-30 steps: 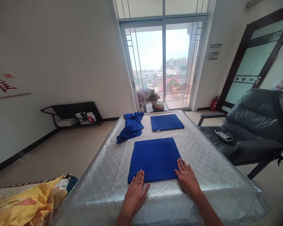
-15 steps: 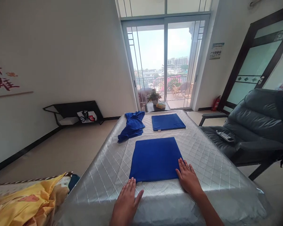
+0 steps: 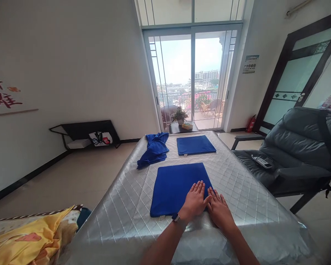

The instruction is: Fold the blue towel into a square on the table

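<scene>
A flat blue cloth piece, like a cushion cover [image 3: 172, 187], lies on the silver quilted table cover [image 3: 132, 195], with a small pale tag at its near edge. My left hand [image 3: 196, 198] rests flat on its right part, fingers extended. Beside it, my right hand [image 3: 219, 208] lies flat over the cover's right edge, thumb close to the left hand. Neither hand grips anything. Farther back is a second flat blue cover [image 3: 196, 145], also tagged. To its left sits a crumpled heap of blue cloth [image 3: 154, 149].
A dark reclining armchair [image 3: 298, 147] holding a white power strip [image 3: 262, 162] stands to the right. Yellow fabric [image 3: 30, 235] lies at lower left. Beyond the table's far end is a small stand with a potted plant [image 3: 180, 116], before a glass sliding door [image 3: 193, 77].
My left hand has moved right from the cover's near left corner onto its right part, beside my right hand. The right hand stays at the right edge.
</scene>
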Demonstrator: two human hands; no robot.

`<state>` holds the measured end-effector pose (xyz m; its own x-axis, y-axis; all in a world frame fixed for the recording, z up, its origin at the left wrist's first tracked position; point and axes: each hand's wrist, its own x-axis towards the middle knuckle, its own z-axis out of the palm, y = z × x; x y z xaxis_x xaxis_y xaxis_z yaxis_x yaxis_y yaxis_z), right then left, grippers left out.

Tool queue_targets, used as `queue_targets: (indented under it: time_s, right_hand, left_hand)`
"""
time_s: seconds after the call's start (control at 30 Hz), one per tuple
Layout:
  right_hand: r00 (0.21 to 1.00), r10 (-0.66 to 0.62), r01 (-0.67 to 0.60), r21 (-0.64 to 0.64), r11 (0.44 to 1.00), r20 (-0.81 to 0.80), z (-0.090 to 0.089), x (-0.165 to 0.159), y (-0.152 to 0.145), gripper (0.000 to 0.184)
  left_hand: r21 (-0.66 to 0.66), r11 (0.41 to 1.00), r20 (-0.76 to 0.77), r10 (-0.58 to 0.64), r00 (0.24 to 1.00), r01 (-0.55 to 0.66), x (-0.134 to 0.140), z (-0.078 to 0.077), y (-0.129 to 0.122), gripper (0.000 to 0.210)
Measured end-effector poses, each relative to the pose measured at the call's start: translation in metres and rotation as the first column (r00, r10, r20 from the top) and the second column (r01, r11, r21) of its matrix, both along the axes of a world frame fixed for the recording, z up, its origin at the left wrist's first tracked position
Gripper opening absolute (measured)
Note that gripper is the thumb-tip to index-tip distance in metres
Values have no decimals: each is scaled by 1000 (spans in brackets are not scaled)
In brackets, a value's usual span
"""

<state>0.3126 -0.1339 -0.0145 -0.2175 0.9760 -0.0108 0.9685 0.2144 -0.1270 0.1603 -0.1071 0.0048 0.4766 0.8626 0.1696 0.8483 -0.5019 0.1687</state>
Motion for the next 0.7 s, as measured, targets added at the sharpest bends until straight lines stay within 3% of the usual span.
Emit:
queue_targets:
  time_s: [0.13,0.43,0.7]
  right_hand:
    - [1000,25,-25,-5,1000,10,-1,1,0,58]
    - [1000,-14,13,-14,1000,-27,0,0,-1,59]
    - [997,-29,27,-24,999,-73,1,0,0,64]
  left_hand:
    - [37,998,31,42,999,-44,17,-12,6,62]
    - [40,996,47,75,996,-77,7,-25,1,67]
    - [-50,969,12,242,970,-241,-32,-22,7,74]
